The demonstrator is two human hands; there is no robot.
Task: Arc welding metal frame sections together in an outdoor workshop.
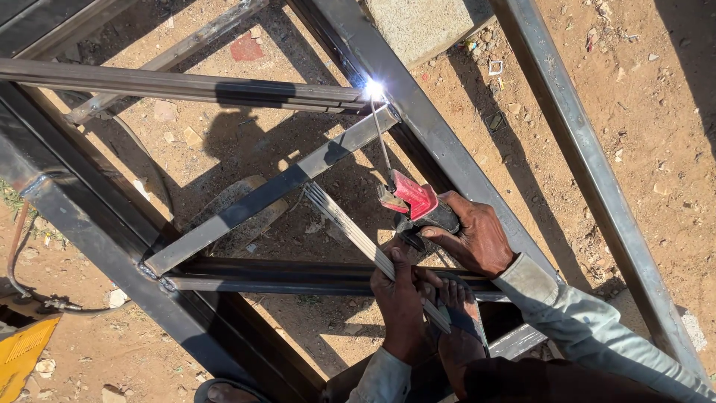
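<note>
My right hand (477,239) is closed in a full grip around the black handle of the electrode holder (418,203), whose clamp has a red, blocky, insulated head. A thin straight welding rod (380,134) runs from the clamp up to the joint, where a white arc (373,89) burns at its tip. The wrist is bent slightly inward; a pale grey sleeve (582,328) covers the forearm.

My left hand (403,306) is clenched around a bundle of spare rods (350,224), grey, slender and straight, fanning up and to the left. The hand is just beside my foot in a sandal (459,313), which rests on a lower bar.

The work is a steel frame (447,142) of rectangular tube, dull grey with dark scale and smooth flat faces. The arc sits where a horizontal bar (186,86) meets the long diagonal member. A flat diagonal brace (268,194) ends just below the arc, near the rod.

Open room lies in the triangular gap between brace, diagonal member and lower bar; both hands are over this gap. Below is dry sandy ground (634,97) with small stones. A further steel tube (597,179) runs parallel on the right, well apart from my hands. A yellow object (22,351) and a cable (22,254) lie at the left edge.
</note>
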